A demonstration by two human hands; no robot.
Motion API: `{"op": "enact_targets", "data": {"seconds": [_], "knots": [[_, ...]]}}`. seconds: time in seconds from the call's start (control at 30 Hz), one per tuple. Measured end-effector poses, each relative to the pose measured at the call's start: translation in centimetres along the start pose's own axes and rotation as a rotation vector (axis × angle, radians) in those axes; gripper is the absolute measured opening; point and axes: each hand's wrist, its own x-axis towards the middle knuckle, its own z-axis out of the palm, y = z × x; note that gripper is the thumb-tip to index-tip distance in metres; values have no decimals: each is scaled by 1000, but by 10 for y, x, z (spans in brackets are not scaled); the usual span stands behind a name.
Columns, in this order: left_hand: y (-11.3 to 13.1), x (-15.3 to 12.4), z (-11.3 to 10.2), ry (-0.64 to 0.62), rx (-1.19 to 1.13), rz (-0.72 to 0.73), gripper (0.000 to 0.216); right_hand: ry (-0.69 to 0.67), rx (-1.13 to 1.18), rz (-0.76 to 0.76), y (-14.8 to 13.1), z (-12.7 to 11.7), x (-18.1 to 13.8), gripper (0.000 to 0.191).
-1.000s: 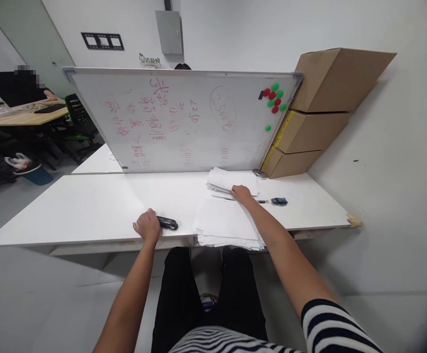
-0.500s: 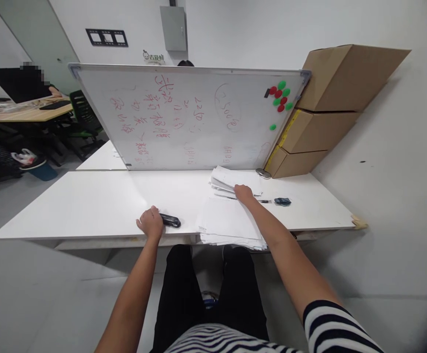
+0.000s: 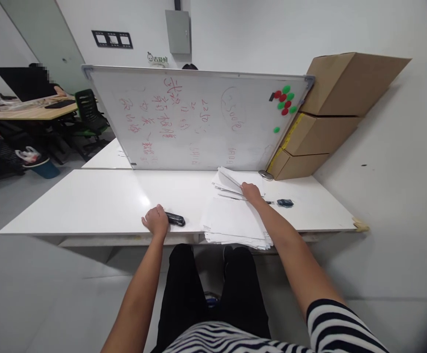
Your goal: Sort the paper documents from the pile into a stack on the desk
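My left hand (image 3: 156, 221) is near the front edge of the white table, its fingers curled over one end of a black stapler (image 3: 175, 219). The stapler's other end points right, toward the papers. My right hand (image 3: 251, 191) pinches the edge of paper sheets (image 3: 231, 180) on the far pile, and their left part is raised a little. Closer to me lies a second, thicker paper stack (image 3: 233, 218), its lower edge jutting past the table edge. A pen (image 3: 269, 202) lies partly behind my right forearm. Beside it is a small dark blue object (image 3: 285, 202).
A whiteboard (image 3: 198, 122) with red writing and magnets leans along the table's (image 3: 88, 206) back. Cardboard boxes (image 3: 331, 127) are stacked at the right, with a round silver object (image 3: 265, 175) near their base. Another person sits behind a monitor (image 3: 24, 83) at far left.
The view has shifted slightly, so everything appears a little further right. My right hand still pinches the sheets, whose left part looks a bit more raised. My left hand stays at the stapler.
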Motion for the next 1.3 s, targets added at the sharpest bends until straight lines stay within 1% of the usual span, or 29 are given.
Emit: {"op": "enact_targets", "data": {"seconds": [0.1, 0.2, 0.3, 0.37, 0.4, 0.47, 0.53, 0.57, 0.6, 0.63, 0.67, 0.7, 0.73, 0.77, 0.8, 0.83, 0.9, 0.97, 1.03, 1.1, 1.13, 1.2, 1.3], "knots": [[0, 0, 1, 6, -4, -12, 50, 82, 3, -6, 1, -11, -10, 36], [1, 1, 1, 1, -34, -29, 49, 166, 10, -31, -1, -25, -29, 42], [0, 5, -3, 7, -89, -20, 46, 331, 79, -102, -7, -36, -65, 50], [0, 5, -8, 4, -118, -4, 44, 470, 147, -146, -14, -41, -97, 53], [1, 3, -12, 2, -131, 10, 44, 515, 166, -166, -17, -43, -114, 54], [8, -8, -23, 13, -165, 58, 45, 545, 172, -233, -24, -47, -146, 52], [22, -32, -36, 7, -258, 118, 46, 534, 175, -365, -31, -50, -172, 44], [31, -48, -42, -24, -348, 122, 47, 525, 178, -449, -35, -52, -181, 39], [41, -65, -48, -131, -490, 113, 50, 522, 180, -533, -37, -52, -188, 34], [51, -82, -54, -292, -676, 79, 55, 526, 176, -610, -39, -52, -194, 30], [60, -97, -60, -495, -877, 13, 63, 536, 165, -676, -41, -50, -198, 27], [67, -110, -65, -702, -1035, -93, 72, 549, 151, -732, -42, -48, -202, 26], [72, -120, -69, -871, -1155, -200, 78, 564, 140, -779, -43, -44, -205, 26], [75, -125, -72, -1013, -1247, -294, 82, 577, 137, -813, -44, -40, -209, 26], [75, -128, -76, -1108, -1308, -366, 83, 589, 146, -838, -44, -36, -214, 26], [73, -128, -78, -1167, -1346, -410, 81, 598, 167, -855, -45, -31, -219, 25], [64, -124, -81, -1229, -1338, -468, 72, 603, 225, -866, -45, -23, -232, 23], [50, -120, -82, -1238, -1217, -526, 61, 592, 286, -851, -46, -15, -247, 22], [38, -120, -82, -1172, -1066, -549, 52, 553, 350, -805, -47, -7, -262, 22], [29, -123, -83, -1085, -985, -504, 47, 505, 447, -716, -50, 5, -277, 19], [26, -125, -83, -1063, -968, -472, 46, 487, 517, -650, -52, 13, -284, 19], [24, -129, -86, -1070, -945, -419, 47, 447, 715, -452, -58, 31, -297, 30], [25, -134, -90, -1125, -921, -372, 48, 359, 1110, -19, -68, 53, -311, 53]]}}
